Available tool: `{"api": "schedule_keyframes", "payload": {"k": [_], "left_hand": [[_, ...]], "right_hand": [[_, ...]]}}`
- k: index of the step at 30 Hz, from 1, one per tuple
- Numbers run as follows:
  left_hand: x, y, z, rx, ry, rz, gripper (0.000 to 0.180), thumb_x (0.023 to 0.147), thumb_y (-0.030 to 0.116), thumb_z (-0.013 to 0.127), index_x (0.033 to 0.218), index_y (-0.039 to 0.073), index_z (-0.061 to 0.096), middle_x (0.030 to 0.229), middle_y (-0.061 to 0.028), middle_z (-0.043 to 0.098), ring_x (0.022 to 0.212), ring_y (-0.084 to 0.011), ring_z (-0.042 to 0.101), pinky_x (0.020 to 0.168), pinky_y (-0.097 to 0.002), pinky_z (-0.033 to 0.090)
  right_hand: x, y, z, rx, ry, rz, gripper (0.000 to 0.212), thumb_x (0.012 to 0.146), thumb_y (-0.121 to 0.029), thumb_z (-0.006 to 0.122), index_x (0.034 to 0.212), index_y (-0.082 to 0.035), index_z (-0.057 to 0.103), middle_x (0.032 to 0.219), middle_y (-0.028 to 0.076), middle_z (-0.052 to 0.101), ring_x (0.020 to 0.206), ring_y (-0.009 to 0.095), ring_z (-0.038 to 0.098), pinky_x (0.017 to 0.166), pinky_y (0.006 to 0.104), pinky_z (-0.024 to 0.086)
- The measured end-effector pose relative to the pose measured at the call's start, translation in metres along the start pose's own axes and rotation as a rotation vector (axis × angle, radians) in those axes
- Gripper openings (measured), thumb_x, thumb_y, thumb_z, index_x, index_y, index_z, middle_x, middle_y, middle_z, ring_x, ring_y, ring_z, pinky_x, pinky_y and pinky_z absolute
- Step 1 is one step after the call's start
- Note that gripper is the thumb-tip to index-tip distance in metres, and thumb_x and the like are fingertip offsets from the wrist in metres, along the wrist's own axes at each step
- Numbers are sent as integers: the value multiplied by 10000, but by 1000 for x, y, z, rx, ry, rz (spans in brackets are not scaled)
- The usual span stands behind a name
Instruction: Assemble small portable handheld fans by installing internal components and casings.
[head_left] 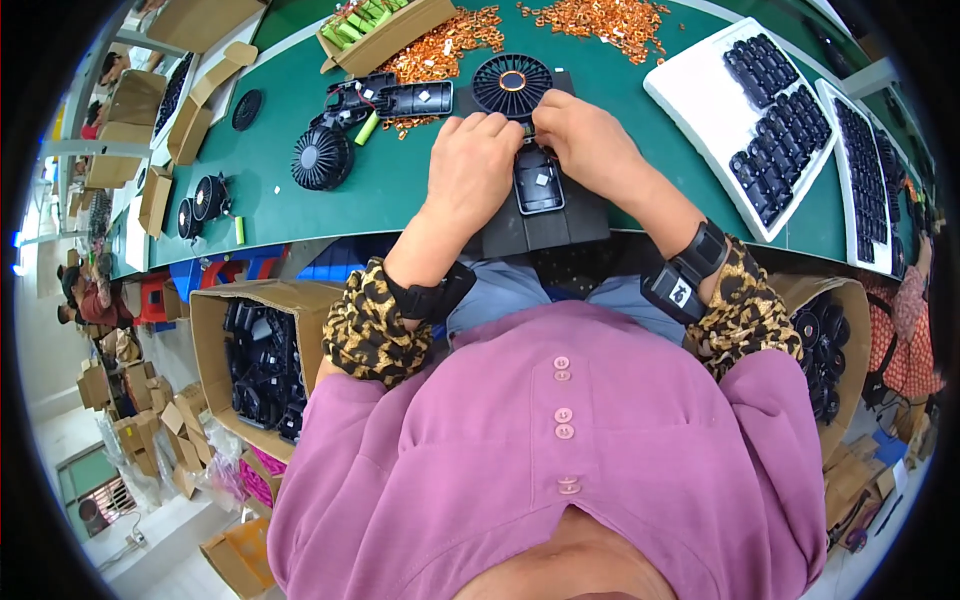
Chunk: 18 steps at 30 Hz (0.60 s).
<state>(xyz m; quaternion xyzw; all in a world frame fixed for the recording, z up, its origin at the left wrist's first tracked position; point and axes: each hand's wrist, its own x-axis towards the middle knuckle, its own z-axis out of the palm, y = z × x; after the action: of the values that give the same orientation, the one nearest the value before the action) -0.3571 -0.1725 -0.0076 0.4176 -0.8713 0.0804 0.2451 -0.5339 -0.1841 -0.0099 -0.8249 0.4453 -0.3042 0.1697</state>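
A black handheld fan (511, 85) lies on a dark pad (578, 218) in front of me, its round grille at the far end. Its handle shell (540, 190) is opened up and points toward me. My left hand (474, 165) has its fingers curled at the fan's neck, on the left side. From the other side, my right hand (588, 145) pinches the same neck, next to the grille. Fingertips cover whatever small part is between them. Left of my hands is another opened fan handle (415, 98), with a green battery cell (367, 128) and a black fan head (322, 157) near it.
Orange small parts (600, 25) lie heaped at the back, beside a cardboard tray (395, 38) of green cells. White foam trays (690, 105) of black parts stand right. A carton (215, 350) of black parts is at my left, another (850, 350) at my right. Other people sit farther off.
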Motion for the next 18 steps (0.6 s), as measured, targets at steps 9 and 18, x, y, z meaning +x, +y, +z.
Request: {"api": "schedule_keyframes", "payload": {"k": [9, 18], "left_hand": [[-8, -4, 5, -152, 36, -76, 57, 811, 115, 641, 815, 65, 614, 776, -76, 586, 793, -271, 589, 687, -390, 482], [-8, 3, 3, -60, -10, -46, 71, 818, 77, 618, 866, 52, 571, 829, -107, 575, 796, -303, 586, 711, -393, 481]], "right_hand": [[-12, 7, -4, 212, -36, 63, 271, 738, -124, 724, 964, -26, 613, 909, 108, 569, 770, 271, 575, 680, 366, 487], [-21, 4, 6, 204, 81, 64, 490, 680, -87, 786, 1118, -24, 575, 965, 117, 604, 767, 230, 594, 702, 331, 510]]}}
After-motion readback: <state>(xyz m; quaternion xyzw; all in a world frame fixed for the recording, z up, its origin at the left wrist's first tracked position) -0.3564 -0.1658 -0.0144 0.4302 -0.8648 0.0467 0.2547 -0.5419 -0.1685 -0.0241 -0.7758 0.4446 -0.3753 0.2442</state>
